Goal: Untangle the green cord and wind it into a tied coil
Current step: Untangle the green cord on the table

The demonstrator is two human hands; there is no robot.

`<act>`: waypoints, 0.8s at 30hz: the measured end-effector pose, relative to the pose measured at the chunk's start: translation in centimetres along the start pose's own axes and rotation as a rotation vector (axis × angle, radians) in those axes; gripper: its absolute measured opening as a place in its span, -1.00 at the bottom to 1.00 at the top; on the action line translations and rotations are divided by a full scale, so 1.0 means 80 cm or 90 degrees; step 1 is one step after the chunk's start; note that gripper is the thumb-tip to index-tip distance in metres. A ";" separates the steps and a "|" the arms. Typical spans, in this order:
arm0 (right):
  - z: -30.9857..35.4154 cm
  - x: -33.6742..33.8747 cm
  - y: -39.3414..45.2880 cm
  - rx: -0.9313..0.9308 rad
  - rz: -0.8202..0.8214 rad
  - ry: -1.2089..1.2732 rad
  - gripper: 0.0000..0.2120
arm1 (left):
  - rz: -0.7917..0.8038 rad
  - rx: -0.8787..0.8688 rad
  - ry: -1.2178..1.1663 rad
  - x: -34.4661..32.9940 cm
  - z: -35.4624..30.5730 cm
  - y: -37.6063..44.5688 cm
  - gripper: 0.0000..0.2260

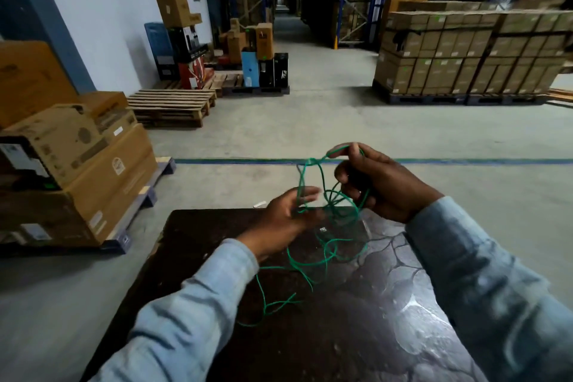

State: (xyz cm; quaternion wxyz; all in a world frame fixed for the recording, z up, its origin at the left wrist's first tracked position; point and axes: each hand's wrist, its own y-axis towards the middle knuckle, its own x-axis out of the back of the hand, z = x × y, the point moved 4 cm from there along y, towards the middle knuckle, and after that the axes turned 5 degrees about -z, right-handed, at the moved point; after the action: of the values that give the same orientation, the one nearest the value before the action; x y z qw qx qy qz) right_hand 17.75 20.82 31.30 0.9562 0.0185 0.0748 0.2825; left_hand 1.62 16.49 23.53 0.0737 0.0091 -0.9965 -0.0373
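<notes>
Loosely tangled, the green cord point(325, 245) hangs from the raised right hand point(376, 186) down onto the dark table point(356, 319), its loops running mostly top to bottom with no single clear axis. Its upper loops are lifted above the table's far edge; lower strands sprawl over the tabletop, and a thin tail trails toward the near left, crossing itself near the left forearm.

That right hand has its fingers curled round several loops, the topmost loop pinched near the fingertips. The left hand point(286, 215) is lower and to the left, palm turned partly inward, fingers extended but blurred; strands pass across them, and I cannot tell whether it is gripping any. Both sleeves are light blue.

Beyond the table, cardboard boxes point(465, 53) sit stacked on a pallet at right, closed, contents unseen. More cartons point(77, 164) are piled at left, near an empty wooden pallet point(172, 105).
</notes>
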 end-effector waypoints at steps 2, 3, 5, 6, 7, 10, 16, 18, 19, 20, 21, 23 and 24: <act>0.009 0.009 0.008 0.036 -0.036 0.004 -0.72 | -0.045 -0.056 -0.103 -0.010 -0.027 0.007 -0.88; 0.012 0.021 0.010 0.055 -0.083 -0.018 -0.72 | -0.076 -0.054 -0.152 -0.003 -0.031 0.012 -0.93; 0.012 0.055 0.012 0.083 -0.191 -0.057 -0.72 | -0.120 -0.024 -0.237 0.019 -0.038 0.019 -0.93; 0.009 0.072 0.011 0.094 -0.245 -0.073 -0.73 | -0.156 -0.025 -0.239 0.033 -0.044 0.022 -0.93; 0.003 0.089 0.010 0.106 -0.301 -0.094 -0.73 | -0.213 -0.045 -0.207 0.051 -0.049 0.026 -0.92; -0.024 0.136 0.003 0.086 -0.443 -0.138 -0.72 | -0.388 -0.145 0.048 0.105 -0.073 0.030 -0.86; -0.090 0.184 -0.011 -0.135 -0.480 -0.047 -0.68 | -0.431 -0.196 0.319 0.146 -0.095 0.025 -0.78; -0.113 0.189 -0.013 -0.224 -0.461 0.028 -0.74 | -0.434 -0.190 0.302 0.150 -0.094 0.024 -0.79; -0.122 0.191 -0.015 -0.269 -0.461 0.049 -0.77 | -0.427 -0.185 0.269 0.152 -0.093 0.025 -0.79; -0.133 0.195 -0.015 -0.311 -0.472 0.058 -0.80 | -0.422 -0.183 0.244 0.152 -0.094 0.024 -0.79; -0.143 0.197 -0.017 -0.347 -0.482 0.059 -0.82 | -0.430 -0.193 0.251 0.152 -0.095 0.023 -0.80; -0.162 0.201 -0.023 -0.394 -0.494 0.055 -0.78 | -0.458 -0.241 0.310 0.149 -0.105 0.018 -0.79; -0.170 0.202 -0.028 -0.409 -0.507 0.045 -0.74 | -0.466 -0.267 0.322 0.147 -0.113 0.015 -0.79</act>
State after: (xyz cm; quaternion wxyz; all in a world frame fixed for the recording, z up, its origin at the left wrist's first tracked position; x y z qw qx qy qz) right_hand 30.30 27.61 15.50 0.9440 -0.3159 0.0174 -0.0942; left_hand -8.73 16.72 34.23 0.2955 0.3526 -0.8497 -0.2575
